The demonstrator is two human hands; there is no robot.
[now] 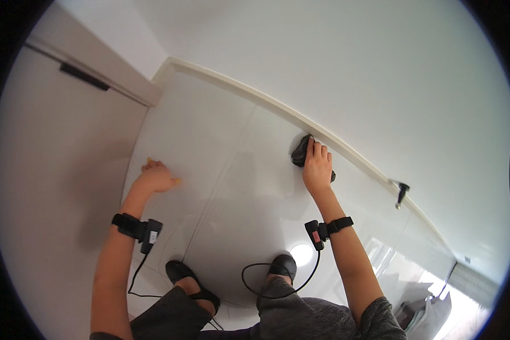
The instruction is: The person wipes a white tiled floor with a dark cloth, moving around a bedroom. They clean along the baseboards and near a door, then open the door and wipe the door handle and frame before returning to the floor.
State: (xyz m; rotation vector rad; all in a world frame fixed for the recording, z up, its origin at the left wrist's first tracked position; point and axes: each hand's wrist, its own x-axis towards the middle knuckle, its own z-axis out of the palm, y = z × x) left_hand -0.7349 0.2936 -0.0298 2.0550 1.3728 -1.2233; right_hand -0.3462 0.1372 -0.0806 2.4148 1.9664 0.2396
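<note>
My right hand [318, 165] presses a dark grey crumpled cloth [300, 152] onto the glossy white tiled floor [221, 140], right beside the pale baseboard [255, 91]. A corner of the cloth shows past the wrist side of the hand. To the left, my left hand [155, 176] is over the floor near the door [68, 140], thumb pointing out and the other fingers bent. Small yellow patches show at its thumb and fingertips; blur hides whether these belong to a held thing. Both wrists wear black strapped devices with cables.
A black door stop [402, 193] juts out from the baseboard on the right. The door carries a black fitting [84, 76] near its edge. My black shoes [282, 265] stand on the floor, a cable [255, 293] looping by them. Grey bags [425, 312] lie lower right.
</note>
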